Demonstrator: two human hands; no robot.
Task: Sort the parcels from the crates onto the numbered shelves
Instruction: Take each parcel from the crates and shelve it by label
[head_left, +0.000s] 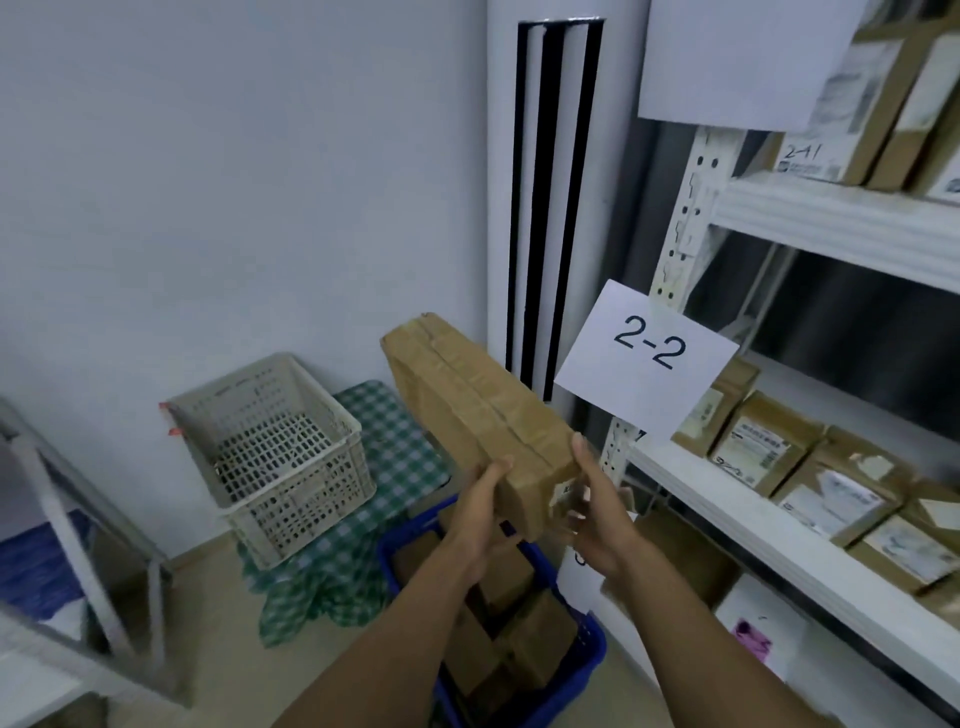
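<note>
Parcel: a long, flat brown cardboard box, sealed with tan tape along its centre seam. Its near end carries a torn patch of white label. It is tilted, far end raised and pointing away from the person.

Position: the parcel is held in the air, left of and below the "2-2" sign, with its near right corner just below the sign's lower left corner.

Left hand: grips the near left edge of the parcel, thumb lying on the top face, fingers curled underneath.

Right hand: holds the near right corner, thumb upright against the parcel's side. The fingers are curled under the end but blurred.

Blue crate: below the sign and directly beneath the hands, holding further brown parcels.

White crate: far left of the sign, standing on a green checked cloth.

Shelf board: runs below and right of the sign, carrying a row of labelled boxes.
</note>
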